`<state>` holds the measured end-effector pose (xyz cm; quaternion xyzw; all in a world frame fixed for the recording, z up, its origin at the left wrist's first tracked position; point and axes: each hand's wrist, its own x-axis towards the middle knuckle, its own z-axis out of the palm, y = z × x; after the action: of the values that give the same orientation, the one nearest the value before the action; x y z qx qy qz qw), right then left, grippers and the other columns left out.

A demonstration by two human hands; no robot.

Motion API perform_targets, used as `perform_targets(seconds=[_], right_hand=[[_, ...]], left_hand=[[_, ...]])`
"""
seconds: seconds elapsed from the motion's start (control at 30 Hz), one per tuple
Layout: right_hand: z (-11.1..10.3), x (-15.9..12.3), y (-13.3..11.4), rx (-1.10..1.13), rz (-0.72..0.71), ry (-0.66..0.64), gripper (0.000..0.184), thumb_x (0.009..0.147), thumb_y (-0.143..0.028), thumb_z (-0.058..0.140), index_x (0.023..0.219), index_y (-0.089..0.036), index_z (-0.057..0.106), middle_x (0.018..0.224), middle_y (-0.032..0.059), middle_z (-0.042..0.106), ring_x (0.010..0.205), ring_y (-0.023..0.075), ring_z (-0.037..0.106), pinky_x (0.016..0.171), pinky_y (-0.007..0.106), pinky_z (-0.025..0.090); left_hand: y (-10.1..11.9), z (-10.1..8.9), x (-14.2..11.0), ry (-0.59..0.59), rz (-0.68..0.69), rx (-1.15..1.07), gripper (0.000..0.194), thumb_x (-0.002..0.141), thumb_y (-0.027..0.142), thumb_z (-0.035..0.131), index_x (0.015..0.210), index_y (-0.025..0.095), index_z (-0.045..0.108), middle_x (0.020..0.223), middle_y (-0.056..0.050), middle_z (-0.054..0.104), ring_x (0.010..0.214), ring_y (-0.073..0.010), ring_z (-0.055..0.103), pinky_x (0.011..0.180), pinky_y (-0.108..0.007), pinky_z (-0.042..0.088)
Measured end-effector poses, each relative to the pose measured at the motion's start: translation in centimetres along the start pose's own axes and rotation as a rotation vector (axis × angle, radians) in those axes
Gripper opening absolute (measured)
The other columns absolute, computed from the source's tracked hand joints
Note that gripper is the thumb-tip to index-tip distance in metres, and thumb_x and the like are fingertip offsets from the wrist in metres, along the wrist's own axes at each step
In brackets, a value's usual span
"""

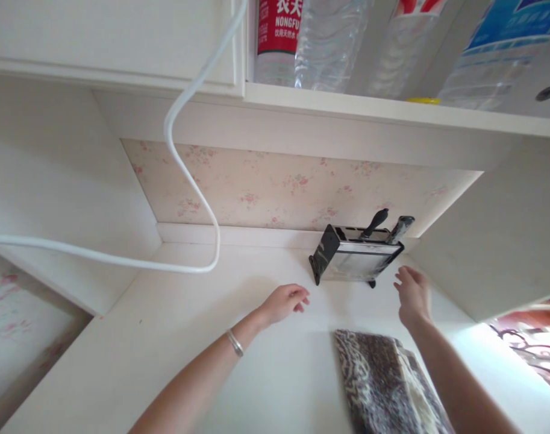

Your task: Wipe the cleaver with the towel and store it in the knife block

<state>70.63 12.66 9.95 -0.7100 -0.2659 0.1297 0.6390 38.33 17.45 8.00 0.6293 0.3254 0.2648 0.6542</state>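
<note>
A black and silver knife block (358, 265) stands on the white counter (275, 361) against the back wall, with two black-handled knives (375, 223) upright in its slots. To its left, a short way off, my left hand (286, 301) hovers with loosely curled fingers apart and nothing in it. My right hand (412, 292) is close to the block's right end, fingers bent and spread, also holding nothing. Whether its fingertips touch the block is not clear. In front of the block lies a folded grey and white patterned cloth (383, 374), partly behind my right forearm.
Overhead, a shelf (392, 111) holds several clear plastic bottles (331, 42), one with a red label. A white cable (196, 181) hangs loosely at the left. White panels (478, 241) close in both sides, and floral wallpaper (265, 187) covers the back.
</note>
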Motion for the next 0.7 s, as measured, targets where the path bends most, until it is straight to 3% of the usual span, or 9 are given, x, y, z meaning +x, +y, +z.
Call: perform_targets(seconds=[0.1,0.13,0.23,0.3,0.33,0.4,0.5,0.57,0.7], right_hand=[[1.3,-6.3,1.4,-0.079,0.002,-0.007,0.031,0.078,-0.045,0.054,0.094,-0.020,0.056,0.087,0.0028,0.059,0.079,0.0188,0.056,0.073,0.032,0.046],[2.2,-8.9,1.6,-0.141,-0.046,-0.119,0.030,0.079,-0.047,0.053,0.092,-0.020,0.058,0.082,0.0018,0.060,0.075,0.0186,0.056,0.071,0.031,0.045],[5.5,-17.0,1.5,-0.259,-0.219,-0.635,0.028,0.084,-0.046,0.051,0.088,-0.021,0.063,0.079,0.0024,0.064,0.072,0.0191,0.058,0.068,0.029,0.045],[8.0,-21.6,1.1,-0.310,-0.355,-0.884,0.026,0.089,-0.039,0.046,0.087,-0.022,0.065,0.080,0.0025,0.066,0.070,0.0179,0.058,0.066,0.028,0.046],[9.1,-23.5,1.0,-0.347,-0.439,-0.944,0.025,0.090,-0.035,0.044,0.087,-0.022,0.065,0.081,0.0028,0.067,0.072,0.0181,0.059,0.068,0.029,0.046],[11.0,-26.2,0.9,-0.452,-0.614,-0.957,0.023,0.090,-0.026,0.043,0.093,-0.022,0.066,0.095,0.0051,0.068,0.090,0.0209,0.061,0.083,0.035,0.045],[12.3,-28.1,1.4,-0.631,-0.766,-0.881,0.030,0.089,-0.020,0.043,0.114,-0.023,0.060,0.130,0.0078,0.056,0.124,0.0260,0.044,0.107,0.049,0.025],[12.5,-28.4,1.7,-0.715,-0.778,-0.882,0.036,0.091,-0.021,0.040,0.123,-0.024,0.054,0.139,0.0064,0.047,0.132,0.0244,0.036,0.110,0.051,0.017],[12.2,-28.2,1.8,-0.793,-0.778,-0.930,0.039,0.094,-0.023,0.034,0.128,-0.027,0.051,0.142,0.0027,0.044,0.133,0.0197,0.035,0.112,0.047,0.017]], left_hand=[[-2.0,-2.3,-5.5,0.118,-0.051,0.005,0.030,0.081,0.043,0.049,0.086,0.017,0.064,0.071,-0.002,0.061,0.054,-0.0107,0.049,0.052,-0.024,0.035],[-2.7,-2.8,-7.0,0.191,-0.079,-0.012,0.028,0.080,0.042,0.050,0.083,0.018,0.063,0.066,0.000,0.058,0.051,-0.0100,0.046,0.050,-0.023,0.032],[-4.5,-3.6,-10.2,0.356,-0.191,-0.091,0.022,0.078,0.040,0.050,0.077,0.020,0.060,0.053,0.006,0.041,0.045,-0.0092,0.033,0.045,-0.024,0.022],[-5.3,-3.7,-11.2,0.385,-0.230,-0.117,0.022,0.078,0.042,0.049,0.074,0.022,0.058,0.051,0.008,0.032,0.043,-0.0093,0.026,0.044,-0.025,0.016],[-5.5,-3.7,-11.5,0.375,-0.227,-0.106,0.023,0.079,0.043,0.049,0.072,0.022,0.056,0.051,0.008,0.031,0.043,-0.0096,0.025,0.044,-0.025,0.016],[-5.7,-3.8,-11.8,0.326,-0.198,-0.047,0.025,0.079,0.045,0.050,0.068,0.022,0.053,0.051,0.007,0.033,0.045,-0.0104,0.027,0.045,-0.026,0.018],[-5.9,-3.9,-12.0,0.266,-0.161,0.028,0.030,0.082,0.047,0.048,0.066,0.022,0.049,0.051,0.006,0.036,0.048,-0.0114,0.032,0.047,-0.026,0.022],[-6.0,-4.0,-12.1,0.250,-0.155,0.044,0.034,0.083,0.050,0.047,0.064,0.021,0.047,0.050,0.006,0.036,0.048,-0.0113,0.032,0.047,-0.026,0.022],[-6.4,-4.1,-12.0,0.229,-0.150,0.037,0.037,0.084,0.050,0.046,0.063,0.020,0.043,0.049,0.007,0.034,0.047,-0.0099,0.030,0.048,-0.025,0.020]])
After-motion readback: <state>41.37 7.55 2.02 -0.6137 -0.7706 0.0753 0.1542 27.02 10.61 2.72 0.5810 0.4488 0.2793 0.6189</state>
